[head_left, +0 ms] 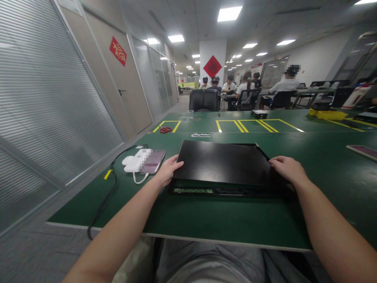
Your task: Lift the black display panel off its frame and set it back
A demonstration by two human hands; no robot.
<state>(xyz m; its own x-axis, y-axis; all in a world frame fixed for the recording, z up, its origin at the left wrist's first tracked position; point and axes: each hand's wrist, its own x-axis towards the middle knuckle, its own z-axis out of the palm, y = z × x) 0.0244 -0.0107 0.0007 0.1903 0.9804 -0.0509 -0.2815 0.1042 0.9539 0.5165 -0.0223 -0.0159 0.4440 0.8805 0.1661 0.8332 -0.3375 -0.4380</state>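
A flat black panel (225,162) lies tilted on top of a black device base (224,191) whose circuit strip shows along the near edge, on the green table (206,220). My left hand (169,169) grips the panel's left edge with the fingers on top. My right hand (287,168) holds the panel's right edge near its far corner. The near edge of the panel sits slightly raised above the base.
A phone (153,161) lies on a white charger (132,163) with a black cable (106,196) at the left. Red scissors (165,129), small screws (200,135), a black box (259,114) and a yellow tray (327,114) lie farther back. Several people sit at far desks.
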